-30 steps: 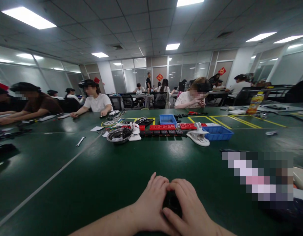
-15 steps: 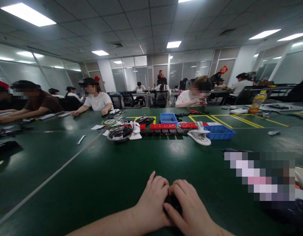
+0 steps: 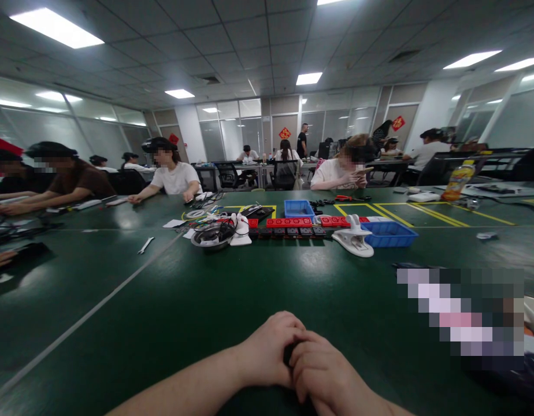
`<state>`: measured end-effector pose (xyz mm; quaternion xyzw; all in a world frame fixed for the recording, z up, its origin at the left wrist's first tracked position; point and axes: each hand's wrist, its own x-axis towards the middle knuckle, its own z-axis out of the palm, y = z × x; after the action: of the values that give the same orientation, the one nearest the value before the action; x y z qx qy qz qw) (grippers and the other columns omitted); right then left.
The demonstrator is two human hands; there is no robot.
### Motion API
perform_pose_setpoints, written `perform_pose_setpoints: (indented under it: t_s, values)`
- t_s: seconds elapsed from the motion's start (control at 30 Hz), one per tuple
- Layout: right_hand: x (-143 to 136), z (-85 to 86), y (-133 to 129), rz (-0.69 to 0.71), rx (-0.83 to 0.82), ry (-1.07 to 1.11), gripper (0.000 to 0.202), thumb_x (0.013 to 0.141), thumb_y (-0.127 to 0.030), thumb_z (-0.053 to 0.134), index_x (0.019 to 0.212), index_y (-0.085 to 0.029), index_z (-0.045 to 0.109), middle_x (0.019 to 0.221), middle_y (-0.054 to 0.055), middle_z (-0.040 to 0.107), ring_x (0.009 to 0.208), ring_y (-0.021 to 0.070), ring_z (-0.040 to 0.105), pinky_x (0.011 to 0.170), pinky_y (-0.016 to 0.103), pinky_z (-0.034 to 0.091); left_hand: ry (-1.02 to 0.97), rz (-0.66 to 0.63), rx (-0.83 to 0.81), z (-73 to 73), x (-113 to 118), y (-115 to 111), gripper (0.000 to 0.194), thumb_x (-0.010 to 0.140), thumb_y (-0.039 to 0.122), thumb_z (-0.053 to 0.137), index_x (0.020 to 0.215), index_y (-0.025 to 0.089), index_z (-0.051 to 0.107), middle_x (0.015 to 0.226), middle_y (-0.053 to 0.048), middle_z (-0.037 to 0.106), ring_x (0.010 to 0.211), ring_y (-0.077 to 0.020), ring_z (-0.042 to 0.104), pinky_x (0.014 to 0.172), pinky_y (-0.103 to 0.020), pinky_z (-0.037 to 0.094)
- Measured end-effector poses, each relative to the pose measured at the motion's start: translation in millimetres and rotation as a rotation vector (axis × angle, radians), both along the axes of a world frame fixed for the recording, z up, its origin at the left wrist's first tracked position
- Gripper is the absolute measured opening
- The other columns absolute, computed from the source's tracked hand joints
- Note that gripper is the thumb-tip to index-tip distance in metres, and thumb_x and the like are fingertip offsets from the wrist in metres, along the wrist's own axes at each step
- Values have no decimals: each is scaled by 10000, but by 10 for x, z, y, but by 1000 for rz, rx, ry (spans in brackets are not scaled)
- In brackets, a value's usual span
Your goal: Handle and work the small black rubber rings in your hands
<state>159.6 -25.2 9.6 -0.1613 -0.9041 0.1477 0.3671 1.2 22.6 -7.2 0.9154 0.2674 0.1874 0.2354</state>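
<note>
My left hand (image 3: 271,348) and my right hand (image 3: 321,370) meet at the near edge of the green table (image 3: 197,300), low in the head view. Both have curled fingers and touch each other. A small dark patch shows between them; whether it is an object or shadow cannot be made out. Beyond them lie a row of red and black blocks (image 3: 290,222), a white clamp-like stand (image 3: 353,240) and a metal bowl of dark cables (image 3: 212,236).
Two blue trays, one at the middle (image 3: 298,208) and one further right (image 3: 390,234), stand across the table. A wrench (image 3: 146,245) lies left, a bottle (image 3: 458,182) stands right. People sit around the far side. A blurred patch covers things at right.
The raised finger of my left hand has folded down. My right hand's fingers have curled over by my left hand, and the dark patch between them shows less.
</note>
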Motion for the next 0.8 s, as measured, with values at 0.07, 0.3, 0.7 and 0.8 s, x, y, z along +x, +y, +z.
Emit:
perform_pose_setpoints:
  t_s: [0.07,0.3,0.7,0.8]
  values:
    - [-18,-25,6,20,14,10,231,725,-63,313,667,-207,485,634,-6,588,693,111,565,890,322,398,0,-12,-4,-13,-4,10,401,532,282,727,898,194,588,916,-9,560,885,-185,509,807,-294,411]
    - [-19,-52,1,29,55,57,242,695,-36,309,691,-208,478,644,-21,600,740,99,580,942,324,358,-2,-10,6,-10,-9,-25,423,545,324,718,923,205,570,952,-14,547,911,-190,502,840,-305,398]
    - [-26,24,-28,-607,-139,-260,54,720,-198,535,750,-167,504,789,62,527,733,204,486,670,393,424,75,226,96,3,35,-175,491,501,485,706,853,197,522,902,-9,507,905,-198,485,1046,-468,143]
    - [-42,-36,-1,-605,-154,-277,38,729,-176,518,713,-169,484,762,51,515,708,189,477,650,364,424,90,233,90,6,50,-186,354,557,409,684,803,201,537,874,-1,517,880,-182,496,1046,-458,151]
